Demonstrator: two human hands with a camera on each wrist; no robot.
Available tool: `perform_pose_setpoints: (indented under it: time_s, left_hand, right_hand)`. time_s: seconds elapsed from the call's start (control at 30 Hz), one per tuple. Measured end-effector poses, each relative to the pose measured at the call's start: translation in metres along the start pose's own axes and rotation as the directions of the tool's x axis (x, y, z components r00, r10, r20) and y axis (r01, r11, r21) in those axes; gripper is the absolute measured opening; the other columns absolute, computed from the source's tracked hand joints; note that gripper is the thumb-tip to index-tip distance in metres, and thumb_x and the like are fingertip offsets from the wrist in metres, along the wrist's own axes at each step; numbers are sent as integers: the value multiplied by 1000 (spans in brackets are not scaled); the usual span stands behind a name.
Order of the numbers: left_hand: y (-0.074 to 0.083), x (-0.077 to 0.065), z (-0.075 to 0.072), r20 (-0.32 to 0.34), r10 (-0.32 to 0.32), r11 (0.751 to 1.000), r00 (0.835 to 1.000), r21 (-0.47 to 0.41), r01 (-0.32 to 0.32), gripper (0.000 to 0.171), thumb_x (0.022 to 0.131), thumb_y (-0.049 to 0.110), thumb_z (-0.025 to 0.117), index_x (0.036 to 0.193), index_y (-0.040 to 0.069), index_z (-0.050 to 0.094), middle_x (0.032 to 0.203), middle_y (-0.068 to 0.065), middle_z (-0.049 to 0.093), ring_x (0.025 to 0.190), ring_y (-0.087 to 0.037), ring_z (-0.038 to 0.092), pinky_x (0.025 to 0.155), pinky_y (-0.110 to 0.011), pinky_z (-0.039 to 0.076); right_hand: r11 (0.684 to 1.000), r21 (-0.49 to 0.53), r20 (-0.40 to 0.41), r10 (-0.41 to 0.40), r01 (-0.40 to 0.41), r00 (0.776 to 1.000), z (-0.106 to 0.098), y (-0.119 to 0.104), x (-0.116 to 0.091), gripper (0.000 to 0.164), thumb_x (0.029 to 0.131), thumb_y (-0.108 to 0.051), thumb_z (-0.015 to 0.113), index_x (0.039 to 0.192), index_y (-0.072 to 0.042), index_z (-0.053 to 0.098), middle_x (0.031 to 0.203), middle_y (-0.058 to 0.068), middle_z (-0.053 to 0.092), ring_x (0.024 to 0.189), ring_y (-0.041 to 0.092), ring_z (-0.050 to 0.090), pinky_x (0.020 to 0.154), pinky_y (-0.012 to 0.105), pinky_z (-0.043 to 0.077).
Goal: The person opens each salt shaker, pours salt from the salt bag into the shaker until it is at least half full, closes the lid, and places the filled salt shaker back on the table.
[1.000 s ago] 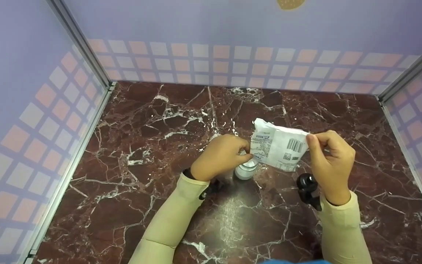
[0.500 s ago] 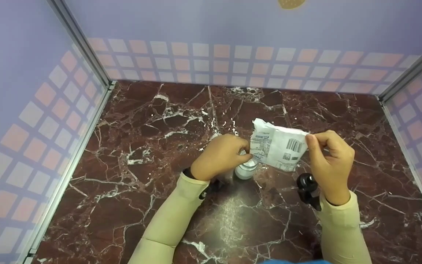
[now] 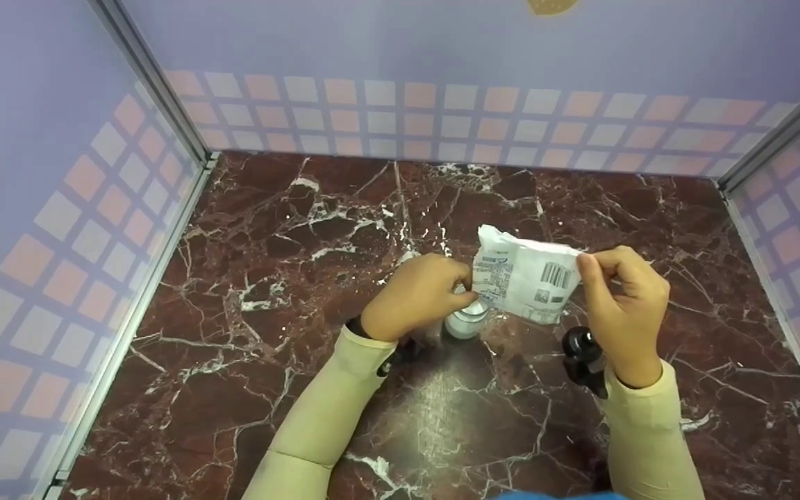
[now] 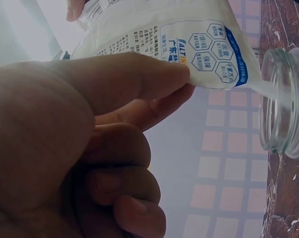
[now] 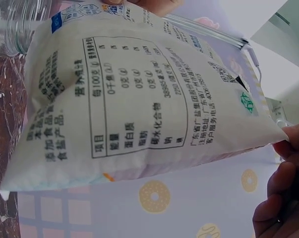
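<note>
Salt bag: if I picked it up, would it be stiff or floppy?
The salt bag is probably floppy, given its crumpled top edge. Its bulging side suggests some weight inside. It may spill easily: a white stream runs into the glass jar.

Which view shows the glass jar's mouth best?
The left wrist view: the mouth of the glass jar is close up, a white stream entering it from the bag, though the right edge cuts the jar. The head view shows it small, partly behind the left hand; the right wrist view catches only part, at upper left.
</note>
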State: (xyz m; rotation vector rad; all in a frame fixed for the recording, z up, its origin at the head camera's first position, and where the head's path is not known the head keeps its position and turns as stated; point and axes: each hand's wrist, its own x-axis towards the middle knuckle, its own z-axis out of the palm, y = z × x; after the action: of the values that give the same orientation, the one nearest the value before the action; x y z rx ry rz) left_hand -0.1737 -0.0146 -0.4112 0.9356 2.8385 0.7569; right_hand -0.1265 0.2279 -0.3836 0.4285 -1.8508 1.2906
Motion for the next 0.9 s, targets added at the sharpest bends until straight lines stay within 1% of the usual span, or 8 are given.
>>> perform_pose_setpoints:
  time_s: [0.37,0.6,0.77,0.9]
  left_hand:
    - [-1,0,0,2,-3,1000,1000,-3,3,16,95,32,74,92,17,78,83,6,73,67,-10,56,65,-31,50]
    - [1,0,-2,20,-22,1000,1000,-17,23,15,95,31,72,92,18,78,77,8,69,61,-9,50,60,-29,46]
    - [0,1,-1,25,-25,1000,999,-8,25,16,95,32,73,93,18,78,81,9,72,62,-9,51,61,-29,46]
    - [1,0,-1,32,-29,1000,999,3,28,17,95,33,73,93,17,78,82,7,73,63,-9,54,62,-30,49]
  right_hand:
    - [1000,4,11,4,-4,1000,0,-2,0,19,86,13,69,69,10,61,63,10,53,62,3,44,60,17,34]
    - [1000,4,18,-13,13,1000,1,-1,0,21,89,9,70,70,9,61,62,13,51,60,4,41,59,15,31]
    - [1000,-6,21,-14,14,1000,1,-2,0,21,87,11,70,69,9,61,62,13,51,62,4,42,60,15,33]
    - [1000,-4,24,-19,19,1000,2,-2,-1,22,88,10,71,69,9,61,62,13,51,62,4,42,60,15,33]
